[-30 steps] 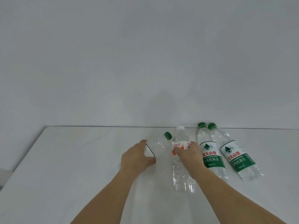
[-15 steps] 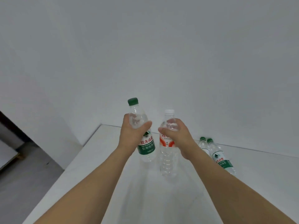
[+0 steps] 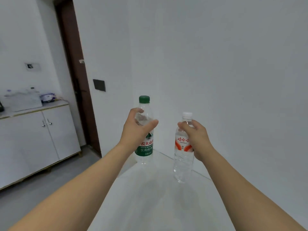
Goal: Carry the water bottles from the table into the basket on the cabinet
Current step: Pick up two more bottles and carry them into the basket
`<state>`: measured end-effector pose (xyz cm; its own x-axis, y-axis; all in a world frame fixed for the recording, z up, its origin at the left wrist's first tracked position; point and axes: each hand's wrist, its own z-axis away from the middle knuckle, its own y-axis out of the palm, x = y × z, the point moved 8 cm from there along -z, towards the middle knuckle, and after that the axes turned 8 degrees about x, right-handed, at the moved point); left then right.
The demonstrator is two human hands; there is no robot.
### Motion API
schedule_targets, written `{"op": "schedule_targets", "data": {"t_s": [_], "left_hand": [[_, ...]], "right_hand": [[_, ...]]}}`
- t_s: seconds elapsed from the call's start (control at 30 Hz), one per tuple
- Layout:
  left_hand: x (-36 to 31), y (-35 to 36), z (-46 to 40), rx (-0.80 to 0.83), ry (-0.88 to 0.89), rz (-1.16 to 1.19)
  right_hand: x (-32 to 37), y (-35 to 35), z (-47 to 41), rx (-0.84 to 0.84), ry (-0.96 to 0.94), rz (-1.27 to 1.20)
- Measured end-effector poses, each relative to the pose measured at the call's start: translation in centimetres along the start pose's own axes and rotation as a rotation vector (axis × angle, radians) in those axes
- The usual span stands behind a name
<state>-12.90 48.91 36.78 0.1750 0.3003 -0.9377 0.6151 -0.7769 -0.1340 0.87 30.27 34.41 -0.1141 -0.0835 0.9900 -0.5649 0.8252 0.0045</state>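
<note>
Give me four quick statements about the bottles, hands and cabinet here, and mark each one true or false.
1. The left hand holds the green-capped bottle. True.
2. The right hand is empty. False: it grips the white-capped bottle.
3. Both bottles lie flat on the table. False: both are held upright above it.
4. The cabinet stands to the left, its doors closed. True.

Between us and the cabinet [image 3: 38,140] we see open floor [image 3: 55,184]. On the cabinet top a white basket [image 3: 21,102] sits among blurred clutter. The tabletop [image 3: 150,205] corner lies below our raised forearms.
</note>
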Motion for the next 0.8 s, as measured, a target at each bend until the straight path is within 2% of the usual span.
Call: {"op": "schedule_targets", "data": {"t_s": [0.23,0.43,0.8], "left_hand": [[-2.8,-15.5,6.0,-0.272,0.028,-0.069],[-3.6,-25.7,10.0,-0.498,-0.018,-0.085],[-1.8,-36.9,10.7,-0.604,-0.061,-0.077]], "right_hand": [[3.5,17.1,0.9,0.276,-0.067,-0.029],[3.8,26.7,2.0,0.333,-0.066,-0.112],[5.2,38.2,2.1,0.38,-0.155,-0.047]]}}
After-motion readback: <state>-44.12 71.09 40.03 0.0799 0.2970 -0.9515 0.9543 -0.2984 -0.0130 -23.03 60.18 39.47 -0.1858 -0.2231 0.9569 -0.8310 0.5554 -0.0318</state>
